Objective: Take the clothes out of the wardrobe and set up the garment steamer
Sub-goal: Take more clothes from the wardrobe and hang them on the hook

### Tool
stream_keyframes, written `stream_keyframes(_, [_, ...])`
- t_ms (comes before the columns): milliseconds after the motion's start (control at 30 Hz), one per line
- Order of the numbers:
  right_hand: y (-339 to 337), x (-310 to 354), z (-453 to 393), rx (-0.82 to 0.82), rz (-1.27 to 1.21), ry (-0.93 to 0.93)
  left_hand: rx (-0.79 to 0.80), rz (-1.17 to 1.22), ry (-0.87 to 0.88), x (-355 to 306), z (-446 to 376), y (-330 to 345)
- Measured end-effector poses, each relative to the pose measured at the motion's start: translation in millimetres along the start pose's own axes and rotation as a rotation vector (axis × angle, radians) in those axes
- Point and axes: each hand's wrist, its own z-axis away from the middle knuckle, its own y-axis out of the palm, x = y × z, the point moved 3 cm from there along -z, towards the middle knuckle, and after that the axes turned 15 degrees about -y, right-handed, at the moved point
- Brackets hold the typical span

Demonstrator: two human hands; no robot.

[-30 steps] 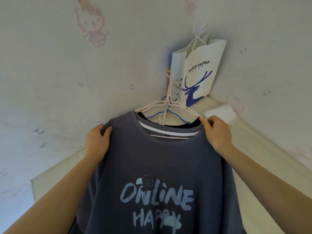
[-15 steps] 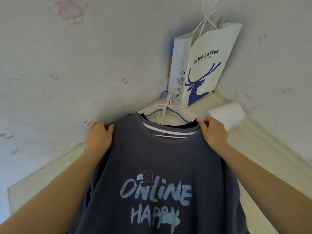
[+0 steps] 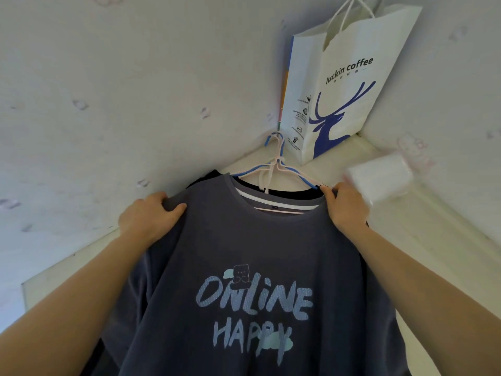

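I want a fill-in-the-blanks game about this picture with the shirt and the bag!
1. The grey T-shirt says ONLINE ____.
2. The paper bag shows a blue ____.
3. The left hand and right hand grip the T-shirt by its ____.
4. The blue hanger lies beside a ____ one.

Missing words: HAPPY; deer; shoulders; pink

Cut off at the bottom edge: the grey T-shirt [image 3: 244, 253]. Mostly hidden behind it: a black garment [image 3: 287, 193]. Blurred at right: a white packet [image 3: 379, 177].
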Motion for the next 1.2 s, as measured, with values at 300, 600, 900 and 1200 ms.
stream_keyframes(300, [5.8,1.8,6.7,-0.121,0.202,-0.113,-0.348,-0.186,0.298,-24.2,47.3,33.0])
stream_keyframes(600, [0.7,3.5,14.5,-0.041,0.327,-0.235,0.008,-0.191,0.43,-45.0,104.9,105.3])
stream_keyframes(900, [6.8,16.8,93.5,0.046,0.378,-0.331,0.047,-0.201,0.39,-47.5,110.5,106.0])
stream_keyframes(1200, [18.2,40.0,223.2,0.141,0.389,-0.321,0.105,-0.135,0.525,4.1,174.7,108.9])
